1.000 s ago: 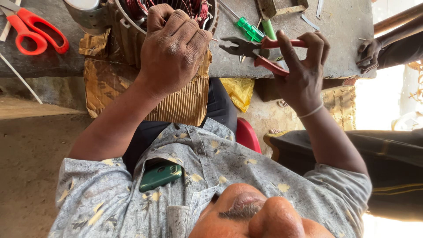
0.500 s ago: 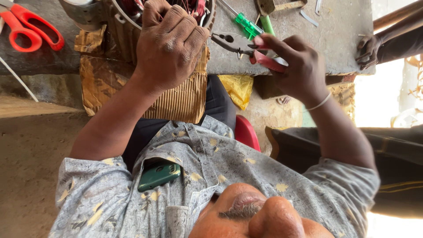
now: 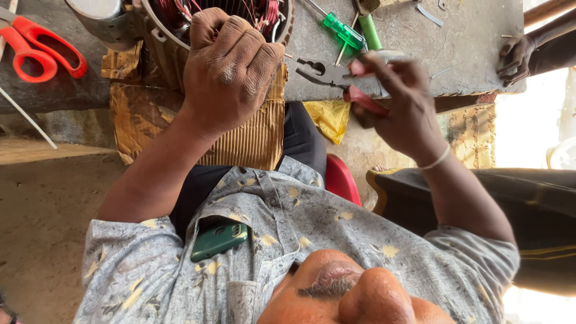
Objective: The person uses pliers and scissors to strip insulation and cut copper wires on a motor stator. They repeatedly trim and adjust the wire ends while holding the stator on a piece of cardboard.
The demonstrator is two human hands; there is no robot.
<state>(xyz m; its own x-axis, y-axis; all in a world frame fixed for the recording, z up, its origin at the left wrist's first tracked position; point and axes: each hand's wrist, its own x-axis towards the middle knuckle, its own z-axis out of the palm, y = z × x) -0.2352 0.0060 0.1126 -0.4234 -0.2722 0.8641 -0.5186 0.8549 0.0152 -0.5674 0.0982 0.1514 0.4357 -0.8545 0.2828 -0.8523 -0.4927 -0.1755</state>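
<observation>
My left hand (image 3: 231, 66) is clamped over the rim of a round metal motor housing (image 3: 157, 42) with reddish copper windings (image 3: 264, 11) inside. It sits on brown cardboard (image 3: 252, 135) at the edge of a grey workbench (image 3: 468, 54). My right hand (image 3: 401, 105) holds red-handled pliers (image 3: 336, 75) just right of the motor. The dark jaws point left toward the housing and stay apart from it.
Red-handled scissors (image 3: 39, 45) lie at the bench's far left. A green-handled screwdriver (image 3: 342, 30) lies behind the pliers. Another person's hand (image 3: 517, 54) rests on the bench's right end. A green phone (image 3: 219, 240) sits in my shirt pocket, and a yellow bag (image 3: 330, 117) hangs below the bench.
My right hand's fingers have curled from spread to closed around the pliers' handles. The left hand has stayed on the motor housing.
</observation>
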